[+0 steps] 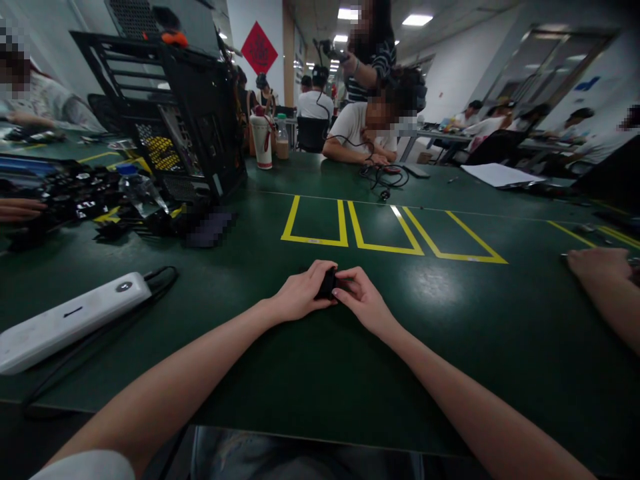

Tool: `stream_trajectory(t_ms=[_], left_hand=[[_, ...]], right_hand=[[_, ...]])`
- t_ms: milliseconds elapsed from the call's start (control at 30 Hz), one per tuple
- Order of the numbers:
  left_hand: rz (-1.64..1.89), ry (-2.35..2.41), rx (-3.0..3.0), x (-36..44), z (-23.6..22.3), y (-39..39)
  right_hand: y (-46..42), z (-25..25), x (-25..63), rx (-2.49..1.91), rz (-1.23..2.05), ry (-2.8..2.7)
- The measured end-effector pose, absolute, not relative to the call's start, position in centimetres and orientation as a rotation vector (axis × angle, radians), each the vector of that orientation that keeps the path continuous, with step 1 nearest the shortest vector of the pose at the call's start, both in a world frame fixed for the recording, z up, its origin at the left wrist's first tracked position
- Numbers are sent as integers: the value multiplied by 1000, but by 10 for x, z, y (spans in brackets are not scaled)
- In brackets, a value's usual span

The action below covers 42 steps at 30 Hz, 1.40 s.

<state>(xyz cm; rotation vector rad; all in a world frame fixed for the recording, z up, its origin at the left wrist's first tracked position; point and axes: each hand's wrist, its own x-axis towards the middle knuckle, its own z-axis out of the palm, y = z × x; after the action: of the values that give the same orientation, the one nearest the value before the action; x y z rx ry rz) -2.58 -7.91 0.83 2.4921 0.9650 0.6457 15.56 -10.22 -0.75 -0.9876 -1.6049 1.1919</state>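
Observation:
A small black block-like object [327, 283] is held between my two hands over the green table [320, 380]; its exact kind I cannot make out. My left hand [303, 291] wraps round its left side, fingers over the top and thumb below. From the right, my right hand [364, 301] pinches at the object's edge with thumb and fingertips. Just beyond the hands, yellow tape [315, 241] marks several outlined boxes on the tabletop.
On the left lie a white power bank-like device [75, 317] with a black cable, a black computer case [200, 127], a clear bottle [140, 190] and dark parts. A paper cup [263, 140] stands behind. Another person's hand [600, 263] rests at right; a person leans over the far side.

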Motion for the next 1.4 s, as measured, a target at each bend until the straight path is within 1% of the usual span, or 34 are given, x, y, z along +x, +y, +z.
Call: stream_trajectory(t_ms=[133, 267, 500, 767, 933, 1133, 1267, 1400], left_hand=[[654, 957, 2501, -26, 10, -80], [658, 974, 2506, -25, 9, -80], [670, 962, 2490, -25, 7, -79], [673, 951, 2503, -25, 6, -80], [673, 957, 2506, -25, 5, -78], [665, 967, 2510, -24, 4, -78], [659, 986, 2512, -24, 3, -77], [667, 975, 2510, -24, 2, -76]], right_hand=[[-103, -5, 157, -1048, 1198, -1637], [-104, -6, 156, -992, 1248, -1604], [-102, -9, 154, -958, 1165, -1591], [-105, -9, 156, -990, 1207, -1621], [-104, -10, 154, -953, 1163, -1607], [-102, -8, 157, -1019, 1168, -1641], [-104, -8, 156, -931, 1215, -1632], [-103, -10, 155, -902, 1146, -1635]])
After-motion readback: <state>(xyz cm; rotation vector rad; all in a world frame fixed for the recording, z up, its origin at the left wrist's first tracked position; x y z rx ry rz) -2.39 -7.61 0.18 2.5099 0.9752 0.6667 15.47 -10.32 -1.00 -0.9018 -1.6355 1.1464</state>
